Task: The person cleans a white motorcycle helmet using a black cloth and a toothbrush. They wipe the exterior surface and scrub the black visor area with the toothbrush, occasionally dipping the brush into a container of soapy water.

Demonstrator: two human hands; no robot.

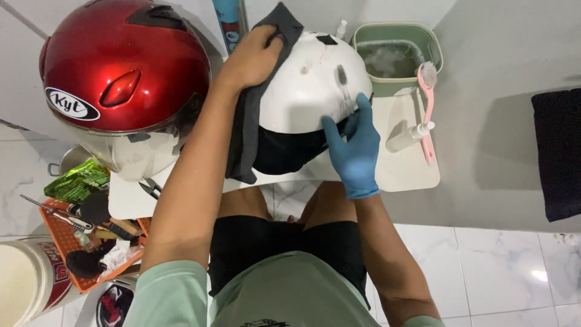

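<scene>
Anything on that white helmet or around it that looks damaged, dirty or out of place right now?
The white helmet has dark scuff streaks on its shell just above the gloved right hand, plus a small pale blemish near the top. The left hand presses a grey cloth on it. Nothing looks spilled.

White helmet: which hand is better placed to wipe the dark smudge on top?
Left. The left hand already presses the grey cloth onto the white helmet; the gloved right hand has no cloth and steadies the front.
</scene>
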